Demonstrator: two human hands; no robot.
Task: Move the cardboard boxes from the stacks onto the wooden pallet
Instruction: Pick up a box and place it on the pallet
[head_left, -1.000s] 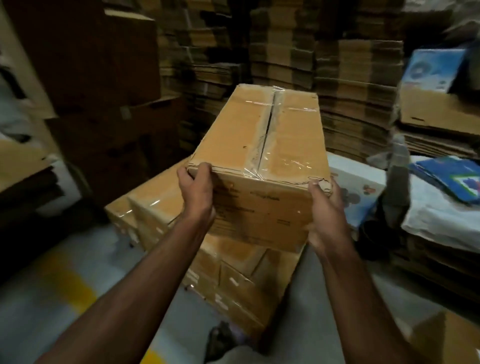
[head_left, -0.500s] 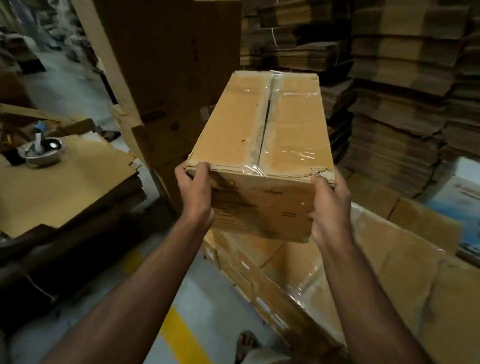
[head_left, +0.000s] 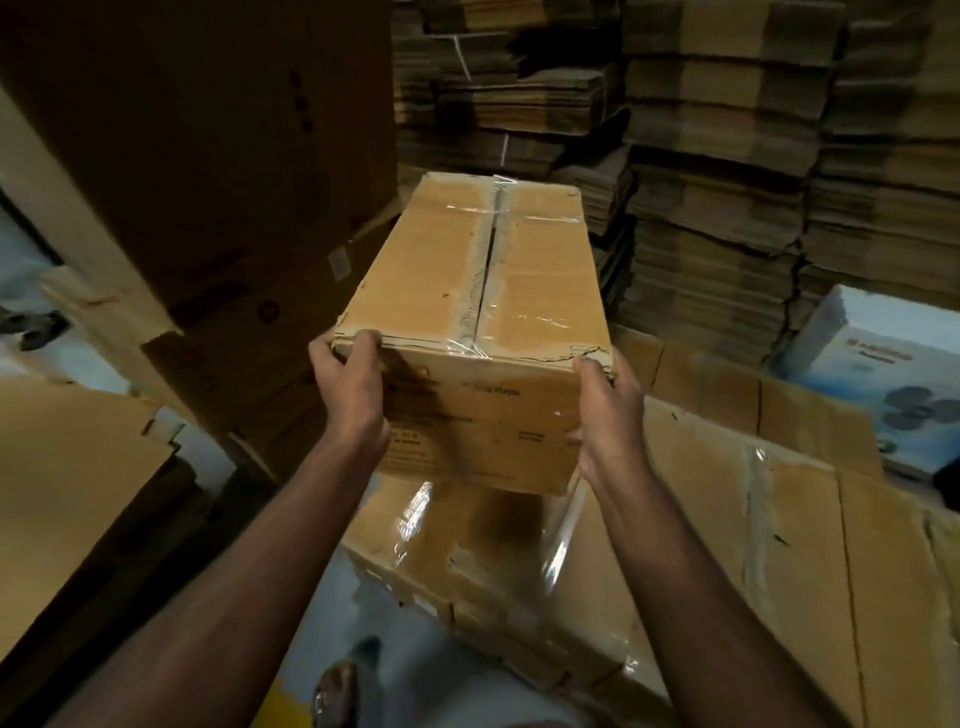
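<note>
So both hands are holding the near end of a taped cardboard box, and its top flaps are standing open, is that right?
Not quite. The head view shows the left hand and right hand gripping the near end of the cardboard box, but its top flaps are closed and taped along the seam.

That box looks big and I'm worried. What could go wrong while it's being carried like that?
1. The box is held only at its near end by the left hand and right hand, so the far end might tip down.
2. Its near top edge looks torn, so the card there might give way.
3. The box hides the floor ahead, and the foot is close to the stacked boxes, so tripping is possible.
</note>
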